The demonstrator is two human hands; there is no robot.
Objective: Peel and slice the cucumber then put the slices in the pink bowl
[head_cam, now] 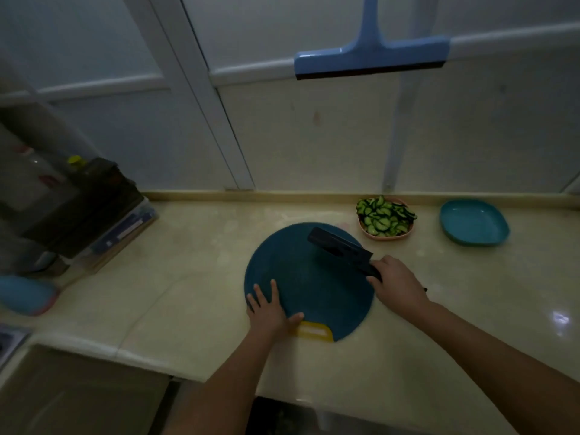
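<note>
Left hand lies flat on the board's 7 o'clock edge; right hand grips the knife; slices fill the pink bowl.

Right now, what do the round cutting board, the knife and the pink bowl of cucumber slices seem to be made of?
The round cutting board: likely plastic, matte dark blue, finely textured, with a yellow insert at its near edge. The knife: black all over, blade perhaps coated metal or ceramic; the dim light leaves it open. The pink bowl: probably plastic, with a smooth matte rim.
</note>
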